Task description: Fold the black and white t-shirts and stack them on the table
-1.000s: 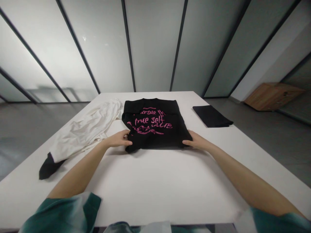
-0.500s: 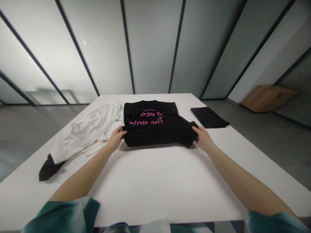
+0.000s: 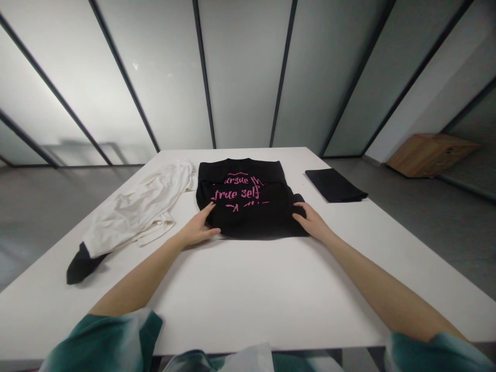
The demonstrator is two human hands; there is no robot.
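A black garment (image 3: 251, 219) with pink lettering lies partly folded at the middle of the white table (image 3: 263, 294). At its near left corner is my left hand (image 3: 199, 227), thumb and fingers spread against the cloth. My right hand (image 3: 310, 219) rests on the near right edge, its thumb and fingers apart, beside a small raised bit of the cloth. Neither hand grips the garment.
To the left lies a rumpled white garment (image 3: 135, 206) with a black piece (image 3: 83, 264) at its near end. A folded black cloth (image 3: 335, 186) is at the right. Beyond the table stand frosted panels and a wooden cabinet (image 3: 430, 155).
Both hands have let go of the garment's near edge and moved inward. The edge has come down onto the table, and more pink lettering shows.
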